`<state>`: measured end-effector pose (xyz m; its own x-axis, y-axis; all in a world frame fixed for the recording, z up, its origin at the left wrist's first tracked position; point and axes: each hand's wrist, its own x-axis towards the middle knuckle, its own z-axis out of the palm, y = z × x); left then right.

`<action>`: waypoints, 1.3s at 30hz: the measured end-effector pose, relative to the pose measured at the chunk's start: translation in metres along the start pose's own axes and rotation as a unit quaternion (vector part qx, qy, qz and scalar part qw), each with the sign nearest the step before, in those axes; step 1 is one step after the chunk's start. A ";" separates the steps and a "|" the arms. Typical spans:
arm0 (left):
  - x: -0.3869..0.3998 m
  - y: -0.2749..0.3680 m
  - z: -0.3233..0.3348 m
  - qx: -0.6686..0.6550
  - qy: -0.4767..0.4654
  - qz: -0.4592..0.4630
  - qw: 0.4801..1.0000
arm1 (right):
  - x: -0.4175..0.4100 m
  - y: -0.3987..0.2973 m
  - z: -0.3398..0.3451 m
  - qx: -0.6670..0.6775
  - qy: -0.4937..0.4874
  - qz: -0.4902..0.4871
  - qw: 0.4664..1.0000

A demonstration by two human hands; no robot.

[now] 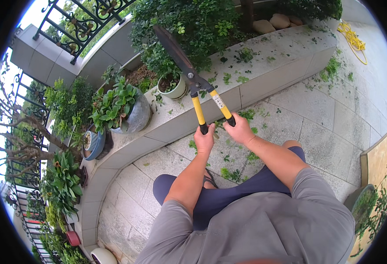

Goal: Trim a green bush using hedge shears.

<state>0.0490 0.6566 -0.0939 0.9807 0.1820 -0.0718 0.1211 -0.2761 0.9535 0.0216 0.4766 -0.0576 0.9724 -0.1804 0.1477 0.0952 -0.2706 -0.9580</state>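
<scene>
A pair of hedge shears with dark blades and yellow handles points away from me, its blades lying together or nearly so. My left hand grips the black end of the left handle. Around the end of the right handle, which bears a label, my right hand is closed. The blades reach over a white flowerpot and along the left side of a leafy green shrub. Cut leaf sprigs lie scattered on the stone ledge and on the paving below.
Left of the white pot stands a grey pot of succulents, then a blue pot. An ornate metal fence runs behind the bed. Rounded stones sit near a trunk. A coiled yellow cord lies on the paving.
</scene>
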 end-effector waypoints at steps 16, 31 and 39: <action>0.053 0.077 -0.059 0.389 0.036 0.128 0.912 | 0.030 0.028 0.001 0.124 0.019 0.147 0.981; 0.030 0.046 -0.062 0.376 -0.086 0.157 0.909 | -0.013 0.047 -0.174 -0.162 -0.053 0.064 0.983; -0.016 0.012 -0.010 0.310 -0.284 0.048 0.906 | -0.093 -0.124 -0.236 0.059 -0.204 0.207 0.955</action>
<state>0.0330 0.6599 -0.0780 0.8909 -0.3371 -0.3045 -0.0782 -0.7741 0.6282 -0.1314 0.3037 0.1059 0.9313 0.1418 -0.3355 -0.3161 -0.1430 -0.9379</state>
